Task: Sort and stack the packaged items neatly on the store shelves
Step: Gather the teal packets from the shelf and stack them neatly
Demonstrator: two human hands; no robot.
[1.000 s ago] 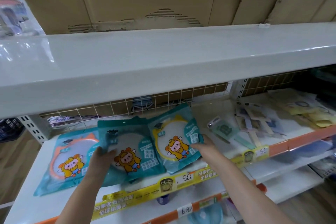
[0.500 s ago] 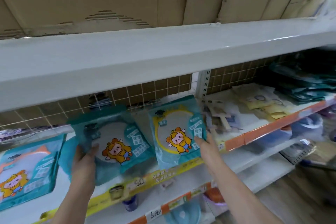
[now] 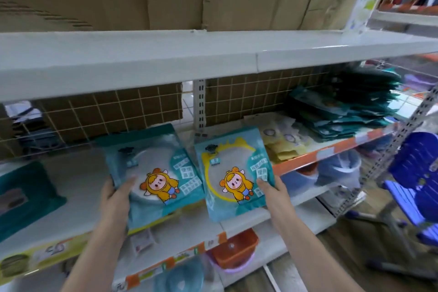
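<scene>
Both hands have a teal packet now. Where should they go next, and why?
Probably carry both to the right and lay them on the dark teal stack at the shelf's far end. The left hand grips one teal packet, the right hand the yellow-ringed packet, both lifted, and that stack looks like matching stock.

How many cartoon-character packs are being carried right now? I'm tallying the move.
2: one pack in the left hand, one yellow-ringed pack in the right hand. The left one may hide more behind it.
</scene>
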